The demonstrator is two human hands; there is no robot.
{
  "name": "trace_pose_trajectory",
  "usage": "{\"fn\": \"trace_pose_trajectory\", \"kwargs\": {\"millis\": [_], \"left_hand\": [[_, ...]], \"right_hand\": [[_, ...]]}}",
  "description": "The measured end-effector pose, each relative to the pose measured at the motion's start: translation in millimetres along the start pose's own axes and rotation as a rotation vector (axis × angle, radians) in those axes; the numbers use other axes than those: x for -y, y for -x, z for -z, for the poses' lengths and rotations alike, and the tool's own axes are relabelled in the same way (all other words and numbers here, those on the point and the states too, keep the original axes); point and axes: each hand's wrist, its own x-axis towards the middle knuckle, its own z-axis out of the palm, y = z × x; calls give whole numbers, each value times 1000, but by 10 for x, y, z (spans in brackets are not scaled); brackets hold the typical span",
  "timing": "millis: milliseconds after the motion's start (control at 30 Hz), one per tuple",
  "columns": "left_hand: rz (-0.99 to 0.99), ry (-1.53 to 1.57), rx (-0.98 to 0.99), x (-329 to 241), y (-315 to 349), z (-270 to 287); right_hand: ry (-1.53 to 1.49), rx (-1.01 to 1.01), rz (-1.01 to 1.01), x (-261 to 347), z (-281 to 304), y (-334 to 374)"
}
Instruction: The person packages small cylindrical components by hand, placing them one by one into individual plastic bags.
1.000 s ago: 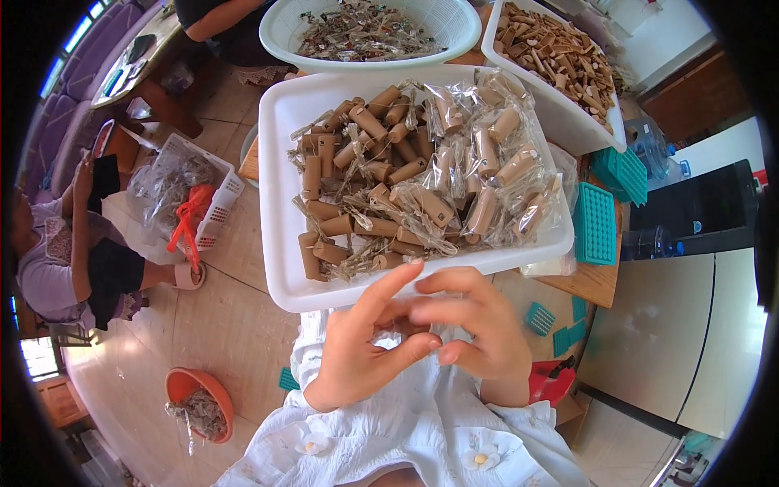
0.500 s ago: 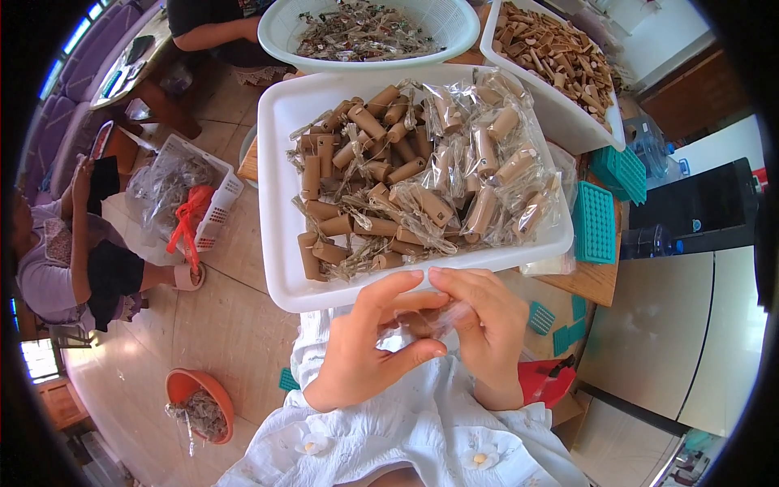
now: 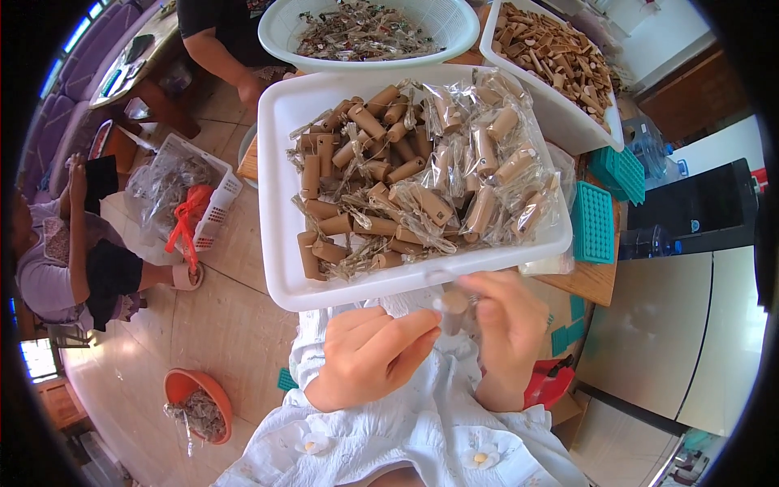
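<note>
A short brown cylinder (image 3: 454,306), blurred and with clear film about it, is between my two hands just in front of the white tray (image 3: 280,286). My left hand (image 3: 369,355) is closed, its fingers curled, pinching at the cylinder's left side. My right hand (image 3: 510,337) is beside the cylinder's right side, its index finger reaching toward the tray's rim. Motion smears its fingers, so its grip cannot be made out. In the tray lie many brown cylinders (image 3: 367,123) with cords, several at the right in clear bags (image 3: 484,150).
Behind the tray stand a pale basin (image 3: 280,40) of small wrapped pieces and a white bin (image 3: 552,122) of brown pieces. Teal racks (image 3: 594,223) are at the right. An orange bucket (image 3: 228,406) and a white basket (image 3: 223,174) stand on the floor. Another person's arm (image 3: 219,61) is far left.
My left hand has gone from spread fingers to a curled pinch. My right hand has shifted slightly right. The cylinder now stands more upright between them. The far person's arm has lowered.
</note>
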Motion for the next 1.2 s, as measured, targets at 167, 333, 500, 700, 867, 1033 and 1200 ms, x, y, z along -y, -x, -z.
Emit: {"fn": "trace_pose_trajectory", "kwargs": {"millis": [167, 333, 500, 700, 867, 1033, 1200], "left_hand": [[-202, -209, -20, 114, -30, -55], [-132, -197, -24, 95, -31, -91], [-55, -78, -53, 95, 8, -22], [150, -119, -778, 216, 49, 100], [50, 327, -362, 67, 108, -15], [1, 558, -60, 190, 87, -40], [30, 496, 10, 146, 25, 44]], "right_hand": [[63, 247, 82, -5, -52, 41], [151, 295, 189, -11, -67, 48], [197, 352, 301, 69, -26, 49], [-89, 276, 291, 67, 149, 155], [-309, -51, -161, 73, 31, 178], [-521, -86, -193, 8, -37, 173], [-754, 2, -302, 76, -54, 210]]}}
